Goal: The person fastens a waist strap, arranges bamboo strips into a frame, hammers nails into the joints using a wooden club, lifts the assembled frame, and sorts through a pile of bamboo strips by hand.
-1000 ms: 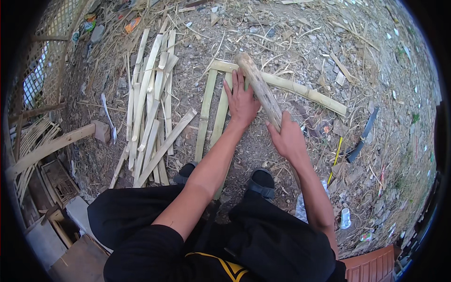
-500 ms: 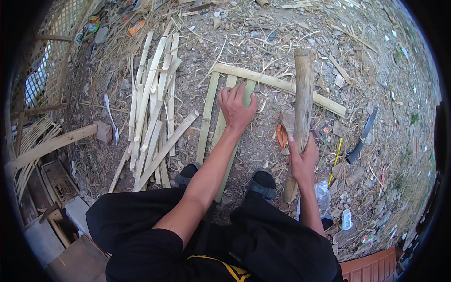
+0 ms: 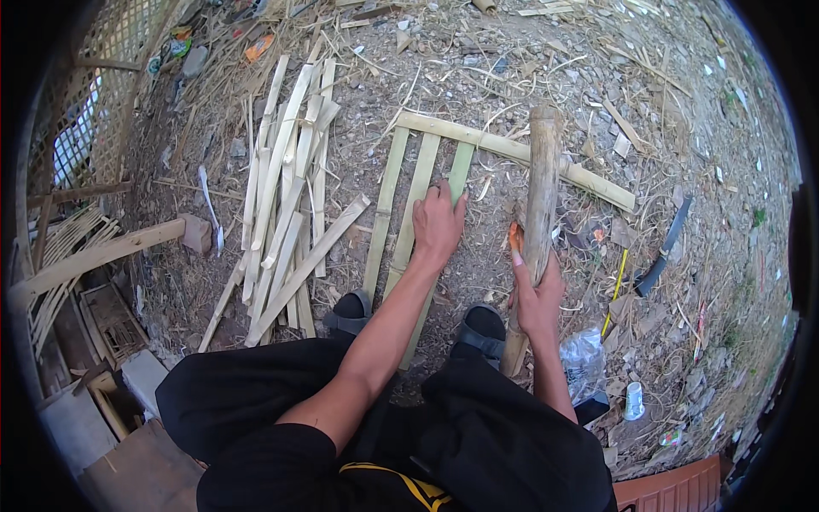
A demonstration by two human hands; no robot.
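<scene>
My left hand [image 3: 438,224] rests on the greenish third bamboo slat [image 3: 461,167], its fingers bent round the strip. Two paler slats, the left one [image 3: 388,196] and the middle one [image 3: 415,192], run beside it toward my feet. Their far ends meet a crosswise bamboo strip [image 3: 486,139] with small nail heads showing. In my right hand [image 3: 537,299] is a thick, weathered bamboo pole [image 3: 543,183], gripped toward its near end. The pole stands out over the right part of the cross strip and hides a piece of it. An orange scrap [image 3: 515,236] shows beside my right thumb.
A pile of split bamboo strips [image 3: 286,196] lies left of the slats. To the right are a dark curved blade [image 3: 665,247], a yellow stick [image 3: 616,286], a clear plastic bag [image 3: 583,363] and a white cup [image 3: 633,401]. A wooden beam [image 3: 102,260] juts in from the left.
My left hand has slid nearer along the green slat, away from the cross strip. The bamboo pole in my right hand has come down slightly toward me.
</scene>
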